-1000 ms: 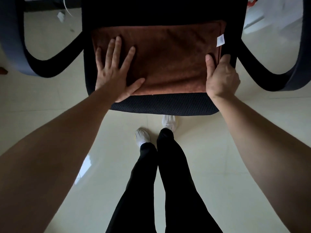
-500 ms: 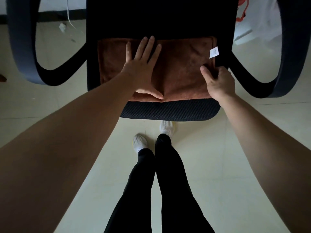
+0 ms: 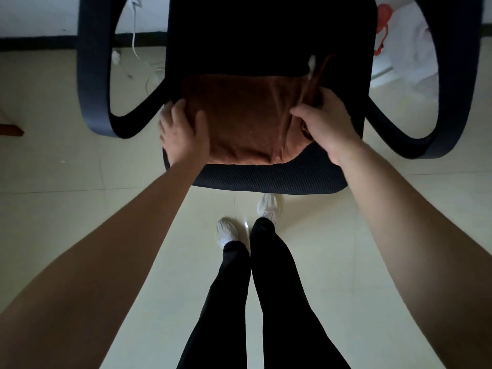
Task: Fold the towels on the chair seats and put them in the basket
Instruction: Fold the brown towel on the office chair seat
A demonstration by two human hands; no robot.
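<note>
A brown towel [image 3: 245, 121] lies folded on the black mesh seat [image 3: 266, 179] of an office chair. My left hand [image 3: 183, 131] grips the towel's left edge, thumb on top and fingers curled round the side. My right hand [image 3: 324, 123] grips the right edge, which is lifted and bunched, with a small white label [image 3: 311, 62] sticking up behind it. No basket is in view.
The chair's dark armrests [image 3: 93, 75] loop out on both sides, and its black backrest [image 3: 266, 30] rises behind the towel. My legs and white shoes [image 3: 226, 233] stand on pale floor tiles. White cables [image 3: 138, 49] lie far left; a white bag with red print [image 3: 383, 27] sits far right.
My left hand slid from the towel's middle to its left edge and took hold. My right hand lifted and bunched the right edge inward.
</note>
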